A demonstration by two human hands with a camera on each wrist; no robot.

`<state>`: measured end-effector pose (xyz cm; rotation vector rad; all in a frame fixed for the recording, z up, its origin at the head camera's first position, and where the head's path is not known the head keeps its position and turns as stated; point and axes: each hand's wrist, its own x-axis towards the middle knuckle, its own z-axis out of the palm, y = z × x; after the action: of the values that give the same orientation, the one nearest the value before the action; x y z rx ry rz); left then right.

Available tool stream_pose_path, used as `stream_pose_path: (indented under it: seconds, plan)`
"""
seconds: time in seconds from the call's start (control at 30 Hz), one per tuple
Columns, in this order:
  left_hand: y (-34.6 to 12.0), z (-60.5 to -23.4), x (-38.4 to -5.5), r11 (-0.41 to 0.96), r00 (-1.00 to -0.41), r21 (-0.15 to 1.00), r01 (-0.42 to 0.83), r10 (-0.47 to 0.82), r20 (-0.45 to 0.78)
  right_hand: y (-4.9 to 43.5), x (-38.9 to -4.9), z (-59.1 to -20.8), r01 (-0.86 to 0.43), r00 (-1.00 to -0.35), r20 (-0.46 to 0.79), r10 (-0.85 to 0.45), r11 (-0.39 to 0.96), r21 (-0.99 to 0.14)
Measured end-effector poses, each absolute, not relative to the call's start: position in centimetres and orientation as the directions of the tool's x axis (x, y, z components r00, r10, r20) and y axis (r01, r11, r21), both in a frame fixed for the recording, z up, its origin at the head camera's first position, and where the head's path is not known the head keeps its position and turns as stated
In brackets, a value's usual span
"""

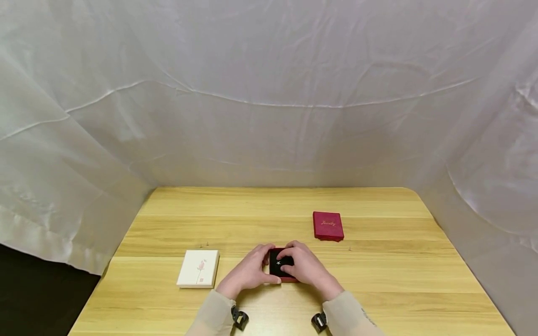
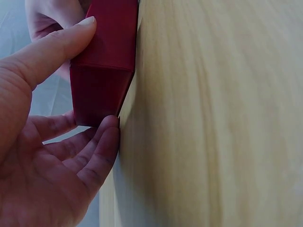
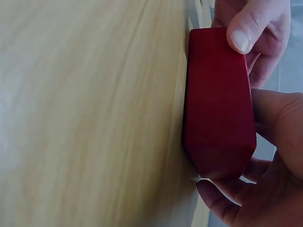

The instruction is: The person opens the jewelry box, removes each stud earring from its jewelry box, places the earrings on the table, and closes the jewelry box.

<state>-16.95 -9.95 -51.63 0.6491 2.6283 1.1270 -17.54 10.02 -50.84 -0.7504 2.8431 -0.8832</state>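
Note:
A small red jewelry box base (image 1: 289, 280) stands on the table between both hands, its top uncovered. Inside it lies a black insert (image 1: 274, 269) bearing a small silver star-shaped piece of jewelry (image 1: 278, 262). My left hand (image 1: 251, 268) grips the box's left side, thumb (image 2: 78, 40) on the near wall and fingers around the far side. Over the right part of the insert is my right hand (image 1: 304, 263). Its thumb and index finger stand apart, tips close beside the star, while other fingers (image 3: 220, 201) are at the box's right end, outside.
A dark red lid (image 1: 328, 225) with gold lettering lies farther back, to the right. To the left sits a closed white box (image 1: 198, 269) with a pink flower print. Pale cloth (image 1: 273, 135) hangs behind and beside the wooden table (image 1: 399, 280).

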Motion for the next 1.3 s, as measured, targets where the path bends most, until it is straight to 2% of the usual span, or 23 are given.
stream_pose_path:
  seconds: [0.4,1.3]
  plan:
    - [-9.99,-51.57,-16.9,0.609,-0.882,0.729,0.311,0.472,-0.018,9.56,-17.5,-50.88,-0.383,-0.901,0.047,-0.431,0.742,-0.55]
    - [-9.96,-51.46,-16.9,0.61,-0.881,0.73,0.31,0.473,-0.021,9.5,-17.52,-51.07,-0.407,-0.9,0.095,-0.425,0.741,-0.535]
